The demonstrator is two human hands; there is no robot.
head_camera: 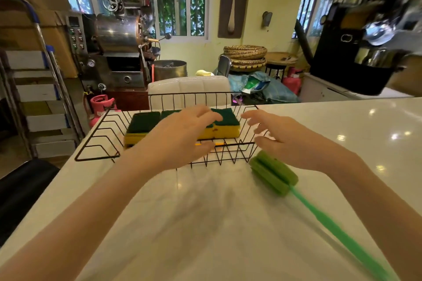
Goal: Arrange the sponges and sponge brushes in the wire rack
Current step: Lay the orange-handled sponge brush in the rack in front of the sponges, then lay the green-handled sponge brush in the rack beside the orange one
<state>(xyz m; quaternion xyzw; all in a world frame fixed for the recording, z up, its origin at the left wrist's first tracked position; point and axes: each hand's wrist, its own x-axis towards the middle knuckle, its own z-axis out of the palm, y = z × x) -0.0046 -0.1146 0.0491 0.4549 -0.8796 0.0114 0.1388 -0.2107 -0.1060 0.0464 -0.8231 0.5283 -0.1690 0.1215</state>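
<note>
A black wire rack (98, 137) stands on the white counter near its far edge. Inside it lie yellow sponges with dark green scrub tops (225, 124), side by side; a bit of orange shows beneath my left hand. My left hand (180, 137) hovers over the rack's front part, fingers spread, holding nothing. My right hand (280, 137) is at the rack's right end, fingers apart and empty. A green sponge brush (274, 172) with a long green handle lies on the counter just right of the rack, under my right wrist.
The white counter (342, 125) stretches to the right and toward me. Behind it are a white chair back (189, 86), a metal roasting machine (116, 36), a pink gas cylinder (100, 104), a ladder (52, 75) at left and a black machine (351, 52) at right.
</note>
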